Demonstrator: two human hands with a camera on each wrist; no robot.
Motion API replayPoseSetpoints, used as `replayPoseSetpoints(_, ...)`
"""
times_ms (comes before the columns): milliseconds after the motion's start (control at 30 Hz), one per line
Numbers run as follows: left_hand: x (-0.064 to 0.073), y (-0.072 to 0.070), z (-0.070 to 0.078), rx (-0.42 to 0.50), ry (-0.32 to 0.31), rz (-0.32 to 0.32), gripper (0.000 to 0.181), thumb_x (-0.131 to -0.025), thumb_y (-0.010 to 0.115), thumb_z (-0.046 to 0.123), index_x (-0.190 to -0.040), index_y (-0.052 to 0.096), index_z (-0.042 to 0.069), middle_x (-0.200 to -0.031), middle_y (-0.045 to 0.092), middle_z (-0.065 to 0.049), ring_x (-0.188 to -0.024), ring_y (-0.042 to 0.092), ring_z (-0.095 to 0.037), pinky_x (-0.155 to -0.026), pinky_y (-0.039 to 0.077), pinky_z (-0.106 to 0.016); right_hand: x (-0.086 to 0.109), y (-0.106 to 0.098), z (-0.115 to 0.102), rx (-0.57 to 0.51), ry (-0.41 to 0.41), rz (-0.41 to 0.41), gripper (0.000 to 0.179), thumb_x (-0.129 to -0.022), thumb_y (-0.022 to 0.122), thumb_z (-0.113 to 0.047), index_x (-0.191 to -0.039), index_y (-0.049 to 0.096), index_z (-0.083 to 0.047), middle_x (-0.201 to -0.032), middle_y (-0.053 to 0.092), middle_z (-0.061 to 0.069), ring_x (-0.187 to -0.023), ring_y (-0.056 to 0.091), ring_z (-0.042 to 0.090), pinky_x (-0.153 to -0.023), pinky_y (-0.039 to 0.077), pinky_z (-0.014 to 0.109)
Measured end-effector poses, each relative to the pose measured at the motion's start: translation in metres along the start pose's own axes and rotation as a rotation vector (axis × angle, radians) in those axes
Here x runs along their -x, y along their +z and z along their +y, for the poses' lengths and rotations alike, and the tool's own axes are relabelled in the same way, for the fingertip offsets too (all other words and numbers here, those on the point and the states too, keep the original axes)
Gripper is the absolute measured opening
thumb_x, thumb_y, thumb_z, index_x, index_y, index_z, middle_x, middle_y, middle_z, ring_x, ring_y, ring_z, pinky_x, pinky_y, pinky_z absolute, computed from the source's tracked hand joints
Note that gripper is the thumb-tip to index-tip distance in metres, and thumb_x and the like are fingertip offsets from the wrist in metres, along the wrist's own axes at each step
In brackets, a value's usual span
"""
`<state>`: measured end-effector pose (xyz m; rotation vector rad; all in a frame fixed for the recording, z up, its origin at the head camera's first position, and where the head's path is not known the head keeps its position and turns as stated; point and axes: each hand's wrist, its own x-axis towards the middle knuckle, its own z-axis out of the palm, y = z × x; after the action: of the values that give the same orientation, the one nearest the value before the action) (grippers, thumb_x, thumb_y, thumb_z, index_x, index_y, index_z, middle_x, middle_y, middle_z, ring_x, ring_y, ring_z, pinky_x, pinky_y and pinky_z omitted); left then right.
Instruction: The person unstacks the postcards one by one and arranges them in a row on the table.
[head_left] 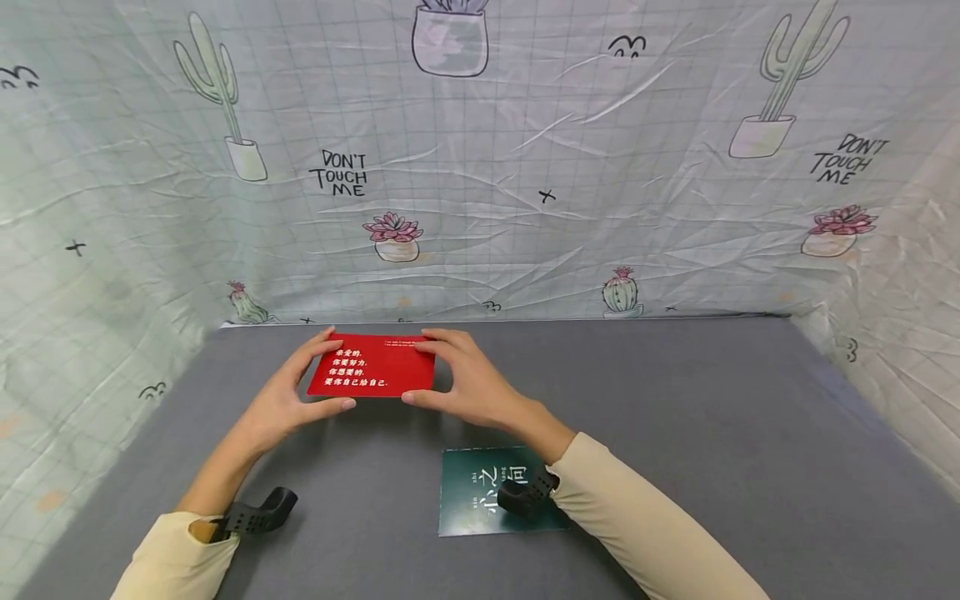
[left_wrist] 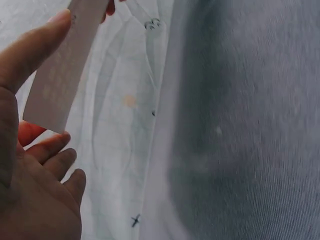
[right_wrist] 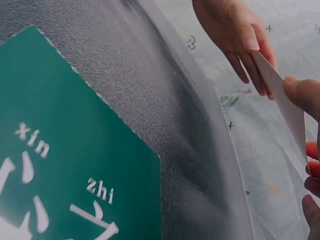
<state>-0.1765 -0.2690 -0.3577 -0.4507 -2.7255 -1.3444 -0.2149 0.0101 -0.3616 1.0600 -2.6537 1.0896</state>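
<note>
A red card point(head_left: 372, 367) with white Chinese lettering is held up over the far part of the table, its printed face toward the head camera. My left hand point(head_left: 279, 407) grips its left end, thumb along the lower edge and fingers at the top. At the other end my right hand point(head_left: 474, 382) pinches it the same way. Both wrist views show the card nearly edge-on, with the left thumb point(left_wrist: 37, 45) on one face. Below my right forearm lies a dark green card point(head_left: 465, 493) with white lettering, partly covered by the wrist camera.
Grey cloth covers the table point(head_left: 675, 433). A pale curtain point(head_left: 510, 167) printed with cacti hangs behind it and along both sides. Black wrist cameras, one on the left wrist point(head_left: 258, 512) and one on the right point(head_left: 525, 496), stick out over the table.
</note>
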Motion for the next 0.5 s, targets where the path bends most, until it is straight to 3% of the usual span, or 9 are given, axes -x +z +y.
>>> replayPoseSetpoints(133,-0.003,-0.004,-0.006,-0.024,-0.001,0.003,0.078,-0.080,0.078,0.022,-0.145,0.037,0.015,-0.157,0.016,-0.006,-0.136,0.020,-0.033,-0.085,0.049,-0.040,-0.008,0.006,0.000,0.005,0.009,-0.013,0.073,-0.079,0.072,-0.047,-0.140,0.050,-0.012,-0.147,0.037,0.003,-0.130,0.032,0.017,-0.090,0.048,0.030)
replayPoseSetpoints(367,-0.006,-0.012,-0.019,-0.039,-0.003,0.009,0.076,-0.081,0.076,0.022,-0.145,0.036,0.012,-0.158,0.015,-0.005,-0.135,0.020,-0.033,-0.086,0.046,-0.033,-0.023,0.020,-0.002,0.026,0.035,-0.037,0.074,-0.080,0.070,-0.049,-0.141,0.048,-0.013,-0.148,0.036,0.002,-0.131,0.031,0.016,-0.093,0.046,0.031)
replayPoseSetpoints(500,-0.008,-0.014,-0.028,-0.053,-0.026,0.016,0.077,-0.082,0.075,0.027,-0.146,0.034,0.012,-0.158,0.013,-0.007,-0.135,0.019,-0.034,-0.091,0.042,-0.045,-0.030,0.029,-0.002,0.026,0.050,-0.045,0.075,-0.080,0.069,-0.050,-0.141,0.047,-0.013,-0.148,0.036,0.001,-0.131,0.031,0.016,-0.091,0.047,0.030)
